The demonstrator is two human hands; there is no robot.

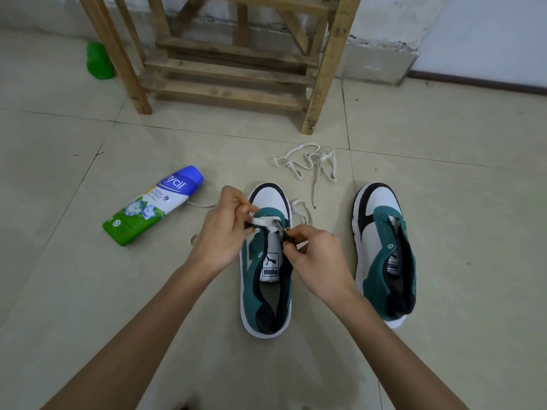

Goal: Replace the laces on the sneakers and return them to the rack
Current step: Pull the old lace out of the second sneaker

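Two hands on one sneaker [254, 279]. The left hand [223, 229] pinches the white lace [263, 221] on its side of the tongue, and the right hand [319, 258] pinches the same lace across the eyelets. That sneaker sits on the floor [88, 291] right between both hands, long axis running straight away, toe past the fingertips toward the wooden rack [231, 69], heel back by the wrists. The second sneaker [384, 255] stands off the right hand's outer side, same heading. A loose lace [310, 164] lies tangled beyond the fingertips.
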